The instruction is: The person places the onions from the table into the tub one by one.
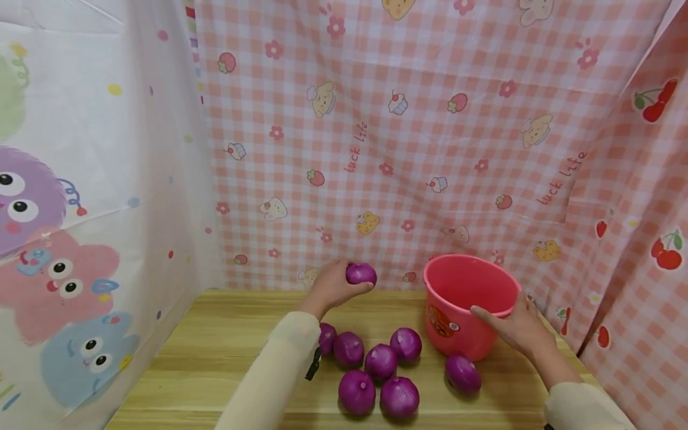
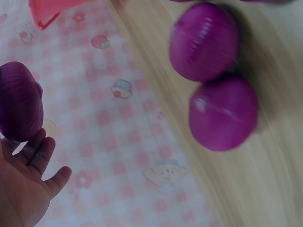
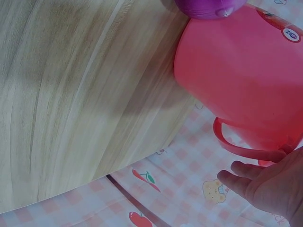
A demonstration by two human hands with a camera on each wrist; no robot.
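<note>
My left hand [image 1: 334, 288] holds a purple onion [image 1: 361, 274] in the air above the back of the table. In the left wrist view this onion [image 2: 20, 101] sits at the fingertips, with part of it outside the frame. At the right stands a pink bucket [image 1: 462, 328], a label on its front. My right hand [image 1: 520, 325] grips its rim, the thumb lying over the edge. From the right wrist, the bucket's curved handle [image 3: 251, 152] hangs near the fingers [image 3: 236, 182]. Several more onions [image 1: 381, 362] lie grouped on the table, left of the bucket.
A single onion [image 1: 463, 374] lies just in front of the bucket. The wooden table [image 1: 177, 376] ends at a checkered cloth [image 1: 301, 179] hanging behind it. A white cartoon-print curtain [image 1: 134, 239] hangs on the left.
</note>
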